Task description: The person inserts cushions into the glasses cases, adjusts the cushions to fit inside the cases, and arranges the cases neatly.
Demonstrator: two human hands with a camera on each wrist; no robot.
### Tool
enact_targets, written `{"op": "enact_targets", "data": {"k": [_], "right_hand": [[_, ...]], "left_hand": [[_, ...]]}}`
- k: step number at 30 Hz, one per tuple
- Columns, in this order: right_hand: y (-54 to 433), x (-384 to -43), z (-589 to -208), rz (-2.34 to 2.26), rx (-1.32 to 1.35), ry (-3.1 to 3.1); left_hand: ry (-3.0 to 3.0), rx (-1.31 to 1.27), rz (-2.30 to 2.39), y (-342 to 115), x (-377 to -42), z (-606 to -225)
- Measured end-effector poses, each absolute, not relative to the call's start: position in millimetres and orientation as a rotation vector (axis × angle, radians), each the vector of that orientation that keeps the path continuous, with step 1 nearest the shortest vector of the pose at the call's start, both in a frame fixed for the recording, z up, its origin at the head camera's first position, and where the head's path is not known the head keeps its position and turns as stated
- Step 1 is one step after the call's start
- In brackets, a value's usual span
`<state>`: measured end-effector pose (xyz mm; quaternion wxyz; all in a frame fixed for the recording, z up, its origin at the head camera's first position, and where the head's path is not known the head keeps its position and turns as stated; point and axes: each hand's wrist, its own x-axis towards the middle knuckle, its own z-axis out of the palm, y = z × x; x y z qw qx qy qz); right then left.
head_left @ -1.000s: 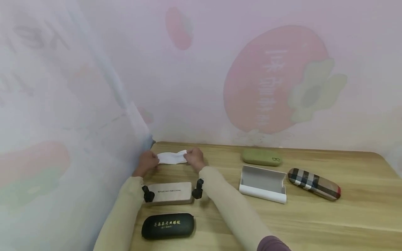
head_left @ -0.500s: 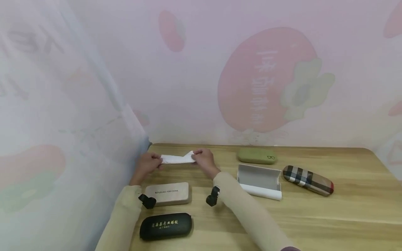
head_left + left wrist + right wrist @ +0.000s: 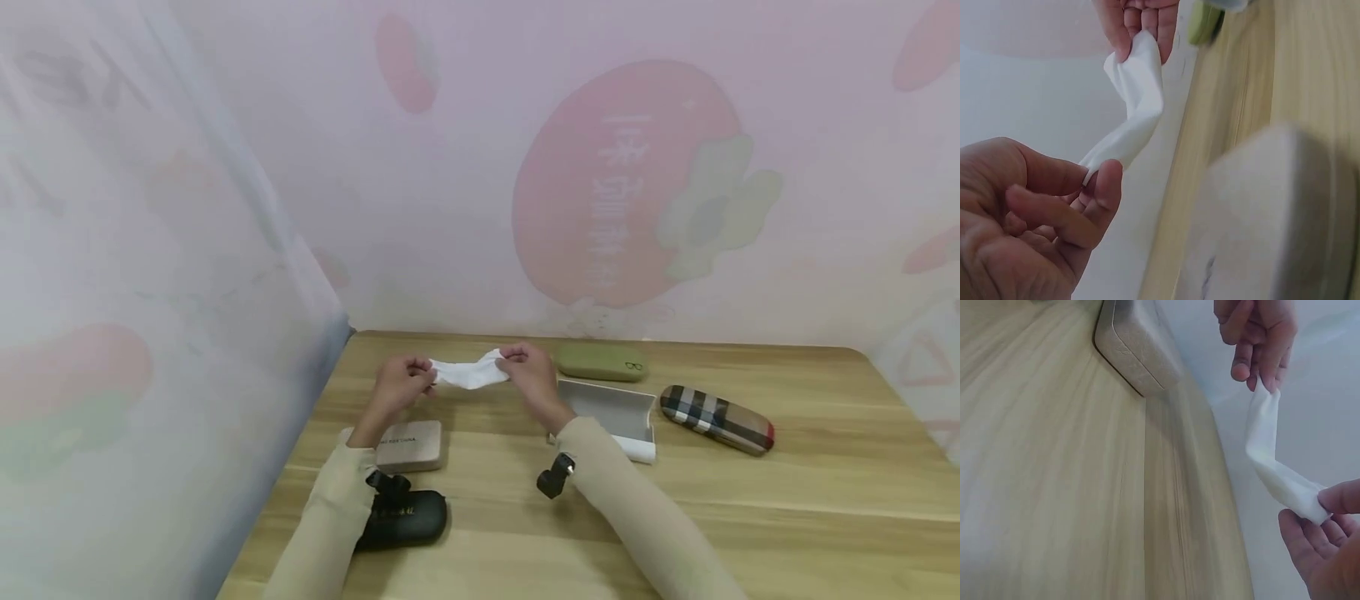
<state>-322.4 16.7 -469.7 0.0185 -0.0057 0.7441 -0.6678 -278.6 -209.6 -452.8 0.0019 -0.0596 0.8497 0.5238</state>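
Observation:
A strip of soft white cloth (image 3: 469, 373) hangs between both hands, raised over the far left part of the table. Its left end is pinched between thumb and fingers of my left hand (image 3: 401, 387). My right hand (image 3: 531, 379) grips the other end, thumb on top and fingers beneath, as the right wrist view shows. Slack lets the cloth (image 3: 1135, 94) sag and twist midway. Below my left forearm lie a beige glasses case (image 3: 416, 446) and a black glasses case (image 3: 420, 517), each partly covered by the arm.
An opened white case with a grey lining (image 3: 611, 408) lies partly behind my right wrist. Beyond it sits a green glasses case (image 3: 600, 363), and to its right a plaid glasses case (image 3: 716, 419). Printed sheeting (image 3: 225, 250) borders the wooden table (image 3: 712, 517) at left and back.
Both hands have lifted the white cloth and carried it to the right, nearer the open white case. My left forearm now covers part of the beige and black cases.

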Motion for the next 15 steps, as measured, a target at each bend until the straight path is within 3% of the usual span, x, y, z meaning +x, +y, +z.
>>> {"op": "enact_targets", "data": {"k": [15], "right_hand": [[113, -286, -467, -2.142, 0.165, 2.251]], "left_hand": [[2.483, 0.000, 1.804, -143, -268, -455]]}}
